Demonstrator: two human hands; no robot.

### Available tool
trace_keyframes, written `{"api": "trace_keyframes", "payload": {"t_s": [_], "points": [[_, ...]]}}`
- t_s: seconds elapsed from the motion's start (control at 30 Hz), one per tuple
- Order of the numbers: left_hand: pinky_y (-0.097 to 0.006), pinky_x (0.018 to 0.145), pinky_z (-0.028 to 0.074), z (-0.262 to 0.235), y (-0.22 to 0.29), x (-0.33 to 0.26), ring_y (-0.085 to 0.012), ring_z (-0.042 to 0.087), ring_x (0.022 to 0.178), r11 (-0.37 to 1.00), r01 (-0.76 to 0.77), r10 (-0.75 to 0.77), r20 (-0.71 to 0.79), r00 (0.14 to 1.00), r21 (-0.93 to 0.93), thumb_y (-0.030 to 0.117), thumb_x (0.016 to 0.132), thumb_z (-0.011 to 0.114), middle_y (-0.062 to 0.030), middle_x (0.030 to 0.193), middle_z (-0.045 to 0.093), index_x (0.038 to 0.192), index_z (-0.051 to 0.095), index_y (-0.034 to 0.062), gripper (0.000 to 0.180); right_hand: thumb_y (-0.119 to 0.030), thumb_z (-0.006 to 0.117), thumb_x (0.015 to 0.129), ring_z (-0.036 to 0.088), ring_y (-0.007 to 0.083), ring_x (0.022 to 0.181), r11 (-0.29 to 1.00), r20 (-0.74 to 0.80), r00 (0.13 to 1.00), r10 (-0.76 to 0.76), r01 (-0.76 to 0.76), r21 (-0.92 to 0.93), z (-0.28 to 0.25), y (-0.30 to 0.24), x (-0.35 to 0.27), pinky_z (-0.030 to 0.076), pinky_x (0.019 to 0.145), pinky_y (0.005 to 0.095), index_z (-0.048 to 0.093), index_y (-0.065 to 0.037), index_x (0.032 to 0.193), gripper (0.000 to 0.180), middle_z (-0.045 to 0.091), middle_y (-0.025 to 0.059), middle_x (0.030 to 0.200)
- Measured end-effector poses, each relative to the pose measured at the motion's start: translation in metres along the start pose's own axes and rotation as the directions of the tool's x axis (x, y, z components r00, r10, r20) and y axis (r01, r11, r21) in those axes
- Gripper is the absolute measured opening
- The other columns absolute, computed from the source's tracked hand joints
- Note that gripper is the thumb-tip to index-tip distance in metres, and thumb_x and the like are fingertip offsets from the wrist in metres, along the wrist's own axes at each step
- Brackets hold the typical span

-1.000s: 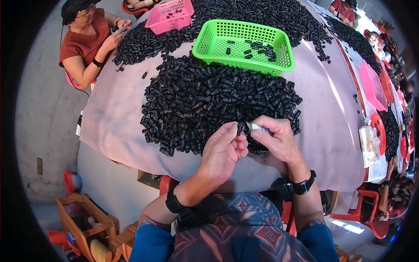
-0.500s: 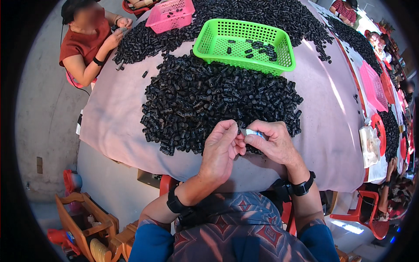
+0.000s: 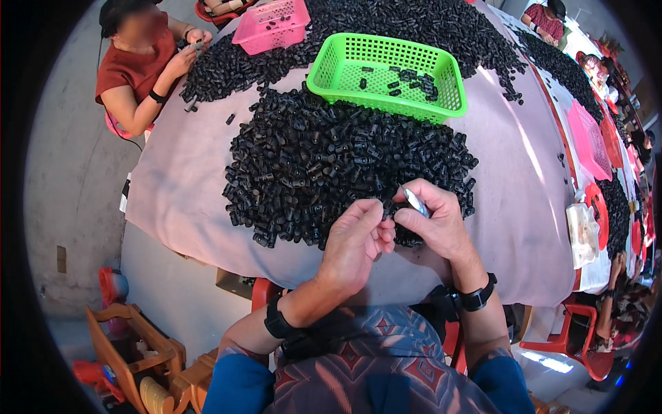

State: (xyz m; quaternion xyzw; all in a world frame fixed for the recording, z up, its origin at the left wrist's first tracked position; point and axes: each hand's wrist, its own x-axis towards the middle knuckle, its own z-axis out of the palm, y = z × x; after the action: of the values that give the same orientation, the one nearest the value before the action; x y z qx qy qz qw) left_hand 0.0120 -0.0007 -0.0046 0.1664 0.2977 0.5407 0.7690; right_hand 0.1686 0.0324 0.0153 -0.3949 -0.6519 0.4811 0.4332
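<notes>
Over the near edge of a pile of small black cylindrical parts (image 3: pixel 303 159), my two hands are close together. My left hand (image 3: pixel 355 238) is pinched at the fingertips. Whatever it holds is hidden against the dark pile. My right hand (image 3: pixel 438 217) grips a small shiny silver-and-blue tool (image 3: pixel 416 202) between thumb and fingers. The tool's thin end points up and left, past the fingertips. Beyond the pile stands a green plastic basket (image 3: pixel 386 103) with several black parts lying in it.
A pink basket (image 3: pixel 272 31) sits by a larger heap of black parts (image 3: pixel 414 17) at the back. At the far left a co-worker (image 3: pixel 141 69) handles a small piece. A second table on the right bears a pink basket (image 3: pixel 586 141) and a clear plastic tray (image 3: pixel 583 234).
The tool in my right hand has turned from lying nearly flat to slanting steeply. My right hand has lifted slightly away from my left, which has shifted a little right.
</notes>
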Motion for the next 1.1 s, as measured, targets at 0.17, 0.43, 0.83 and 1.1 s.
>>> {"api": "trace_keyframes", "payload": {"t_s": [0.17, 0.43, 0.83, 1.1], "points": [[-0.024, 0.058, 0.042, 0.001, -0.002, -0.002, -0.0081, 0.049, 0.065, 0.992, 0.12, -0.118, 0.062, 0.991, -0.033, 0.02, 0.094, 0.047, 0.0009, 0.077, 0.052, 0.095, 0.052, 0.0073, 0.014, -0.008, 0.066, 0.08, 0.053, 0.0032, 0.071, 0.996, 0.061, 0.998, 0.034, -0.039, 0.075, 0.004, 0.004, -0.001, 0.044, 0.062, 0.0202, 0.059, -0.001, 0.087, 0.012, 0.06, -0.0006, 0.075], [-0.024, 0.058, 0.041, -0.001, -0.003, -0.001, -0.0083, 0.048, 0.065, 0.981, 0.177, -0.173, 0.049, 0.984, -0.081, 0.02, 0.093, 0.051, 0.0014, 0.075, 0.05, 0.094, 0.053, 0.0076, 0.013, -0.005, 0.064, 0.081, 0.052, 0.0027, 0.066, 0.997, -0.018, 1.0, -0.012, 0.01, -0.079, 0.011, 0.006, -0.004, 0.043, 0.058, 0.0203, 0.059, -0.002, 0.087, 0.009, 0.058, -0.0001, 0.071], [-0.023, 0.057, 0.038, -0.008, -0.005, -0.001, -0.0097, 0.046, 0.065, 0.96, 0.277, -0.28, 0.091, 0.956, 0.042, 0.023, 0.091, 0.052, 0.0012, 0.075, 0.049, 0.09, 0.056, 0.0091, 0.015, -0.011, 0.066, 0.079, 0.041, 0.0031, 0.061, 0.923, -0.174, 0.982, -0.078, 0.005, -0.386, -0.031, -0.035, 0.059, 0.036, 0.053, 0.0211, 0.056, -0.004, 0.076, 0.013, 0.048, -0.0055, 0.065], [-0.023, 0.056, 0.038, -0.006, 0.001, 0.0, -0.008, 0.046, 0.065, 0.957, 0.289, -0.291, 0.072, 0.954, 0.039, 0.017, 0.089, 0.054, 0.0023, 0.075, 0.049, 0.091, 0.056, 0.0093, 0.008, -0.012, 0.066, 0.079, 0.046, 0.006, 0.061, 0.906, -0.322, 0.927, -0.194, 0.043, -0.422, -0.052, -0.014, 0.082, 0.04, 0.056, 0.0231, 0.06, -0.001, 0.079, 0.013, 0.055, -0.0012, 0.064]]}}
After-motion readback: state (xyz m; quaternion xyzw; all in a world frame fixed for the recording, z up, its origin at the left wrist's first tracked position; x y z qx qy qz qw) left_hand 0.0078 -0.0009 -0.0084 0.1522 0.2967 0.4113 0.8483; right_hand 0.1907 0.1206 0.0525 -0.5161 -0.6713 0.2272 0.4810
